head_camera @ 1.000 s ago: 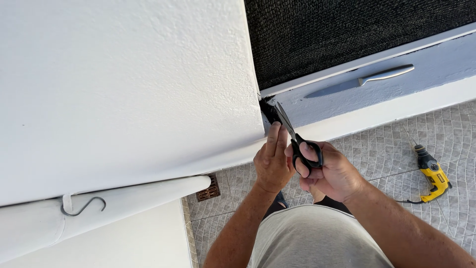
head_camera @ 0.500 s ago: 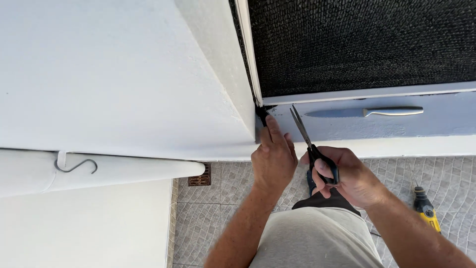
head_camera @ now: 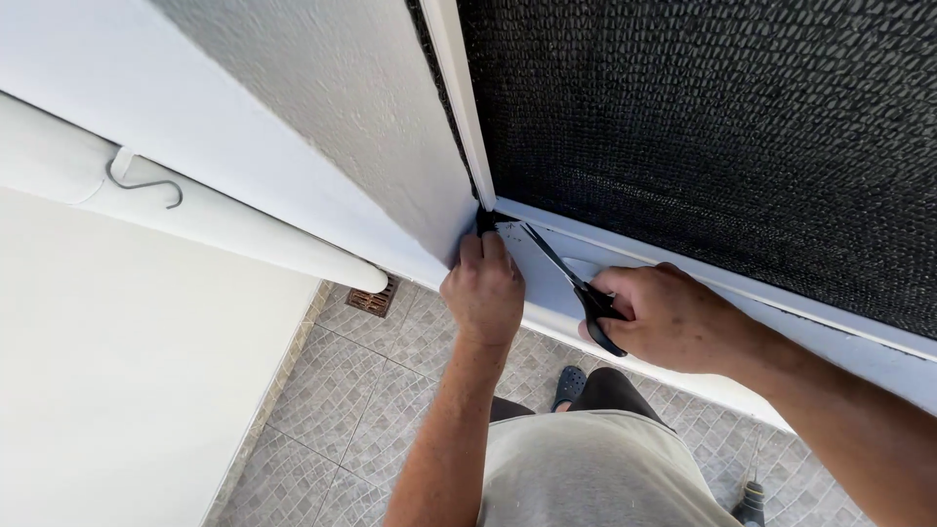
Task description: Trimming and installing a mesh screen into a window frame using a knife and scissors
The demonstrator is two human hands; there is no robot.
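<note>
We are gripping black scissors [head_camera: 576, 283] in our right hand [head_camera: 673, 317], their blades pointing at the corner of the black mesh [head_camera: 722, 127]. Our left hand [head_camera: 485, 291] is pinching the mesh's bottom corner against the white frame [head_camera: 459, 88].

Counting what is showing at the wall corner

Two hands are working: left hand [head_camera: 485, 293], right hand [head_camera: 673, 317]; one pair of scissors [head_camera: 571, 285], one black mesh screen [head_camera: 722, 127], one metal hook [head_camera: 146, 181], one floor drain [head_camera: 373, 299], one shoe [head_camera: 568, 386] are showing.
</note>
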